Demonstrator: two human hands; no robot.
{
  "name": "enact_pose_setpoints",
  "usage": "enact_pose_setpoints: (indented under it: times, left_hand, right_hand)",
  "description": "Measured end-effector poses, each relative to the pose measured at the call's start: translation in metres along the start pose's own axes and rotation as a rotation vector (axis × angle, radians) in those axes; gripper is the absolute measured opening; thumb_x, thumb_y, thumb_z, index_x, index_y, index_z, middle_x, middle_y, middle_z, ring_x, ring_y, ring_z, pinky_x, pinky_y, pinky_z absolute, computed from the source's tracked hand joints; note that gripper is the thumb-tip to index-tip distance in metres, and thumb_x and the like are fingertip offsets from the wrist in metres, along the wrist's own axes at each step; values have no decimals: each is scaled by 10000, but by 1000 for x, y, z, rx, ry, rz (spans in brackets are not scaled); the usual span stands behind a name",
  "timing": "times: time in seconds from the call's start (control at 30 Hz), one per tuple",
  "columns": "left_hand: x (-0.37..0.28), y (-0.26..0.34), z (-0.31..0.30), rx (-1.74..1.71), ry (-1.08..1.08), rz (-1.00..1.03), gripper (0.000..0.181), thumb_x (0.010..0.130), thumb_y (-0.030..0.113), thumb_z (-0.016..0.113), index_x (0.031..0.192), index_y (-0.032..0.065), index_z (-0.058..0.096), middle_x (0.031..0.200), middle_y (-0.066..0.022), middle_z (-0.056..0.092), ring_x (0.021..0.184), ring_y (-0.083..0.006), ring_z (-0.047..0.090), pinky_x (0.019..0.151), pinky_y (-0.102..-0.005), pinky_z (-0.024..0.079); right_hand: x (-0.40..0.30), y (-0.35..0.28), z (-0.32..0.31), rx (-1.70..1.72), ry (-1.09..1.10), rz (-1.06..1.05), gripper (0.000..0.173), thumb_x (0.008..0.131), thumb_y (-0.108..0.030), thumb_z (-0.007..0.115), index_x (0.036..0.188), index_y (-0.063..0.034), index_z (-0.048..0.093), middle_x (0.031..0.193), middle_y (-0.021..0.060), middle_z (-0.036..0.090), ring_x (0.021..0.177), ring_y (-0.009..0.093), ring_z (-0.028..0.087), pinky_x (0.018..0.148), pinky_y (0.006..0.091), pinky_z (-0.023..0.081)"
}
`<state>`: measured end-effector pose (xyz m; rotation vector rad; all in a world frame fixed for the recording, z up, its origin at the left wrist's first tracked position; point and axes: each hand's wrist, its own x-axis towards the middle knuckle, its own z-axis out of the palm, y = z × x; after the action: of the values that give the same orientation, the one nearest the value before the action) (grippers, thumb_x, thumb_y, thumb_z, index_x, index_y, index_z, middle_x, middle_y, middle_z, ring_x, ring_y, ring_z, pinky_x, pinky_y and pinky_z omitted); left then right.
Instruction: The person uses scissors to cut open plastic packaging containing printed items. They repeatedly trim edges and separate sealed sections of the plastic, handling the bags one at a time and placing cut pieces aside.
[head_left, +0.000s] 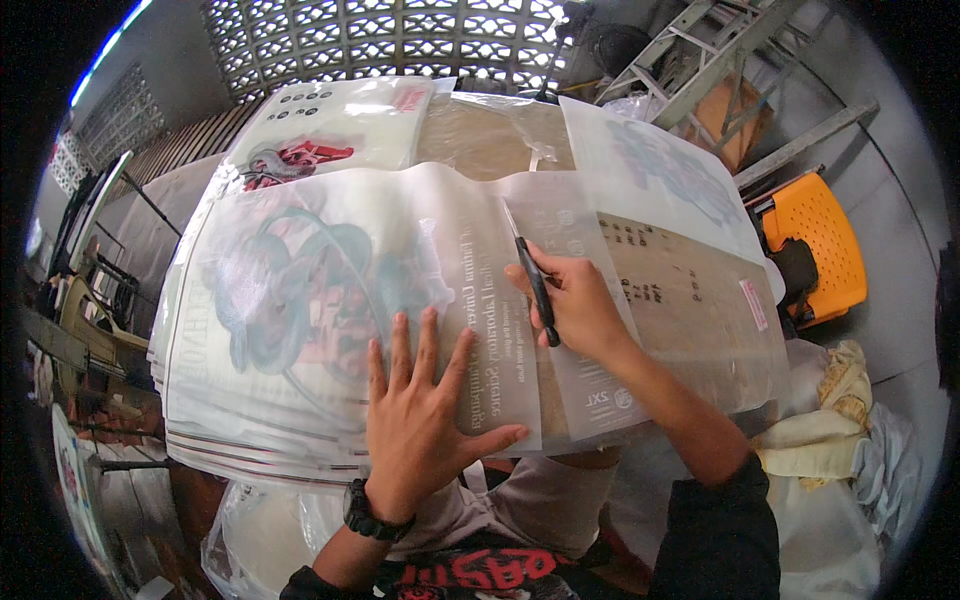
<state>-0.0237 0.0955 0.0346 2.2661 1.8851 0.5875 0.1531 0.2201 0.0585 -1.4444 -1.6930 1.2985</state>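
Translucent printed film sheets (300, 225) lie over a wide work surface, their print showing through in reverse. My left hand (420, 405), with a black watch on its wrist, rests palm down and fingers spread on the near part of the top sheet. In my right hand (566, 300) is a black-handled craft knife (534, 281), its thin blade pointing away from me at the film near the far edge of the sheet. Right of this hand, brown board (675, 292) with handwritten marks shows under clear plastic.
More printed film (660, 157) lies at the far right, and another printed sheet (345, 127) at the far left. Beyond are a metal ladder (697, 52) and an orange plastic chair (817, 247). Crumpled cloth (817, 442) lies at the near right.
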Motion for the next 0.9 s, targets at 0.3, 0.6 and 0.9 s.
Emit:
enact_pose_setpoints:
  times: [0.3,0.6,0.9]
  left_hand:
    - [-1,-1,2,17,1,-4,1034,620,759,692,1412,123,497,1547,-199,301,1458,-402,187,1172,-563,100]
    - [-1,0,-1,-2,10,19,977,671,722,688,1402,101,504,1523,-222,332,1447,-426,205,1154,-585,120]
    - [-3,-1,3,29,17,27,1031,645,734,697,1441,126,454,1543,-210,302,1446,-415,217,1164,-569,132]
  right_hand:
    - [3,-7,12,25,52,-19,428,953,-345,628,1213,-5,629,536,-10,501,428,58,498,376,241,442]
    - [34,-1,13,11,74,-102,449,951,-357,631,1201,16,616,538,0,516,437,71,528,400,252,448]
    - [-55,-3,-34,-756,252,-448,555,850,-261,726,1364,-160,539,716,112,665,566,237,639,549,348,501]
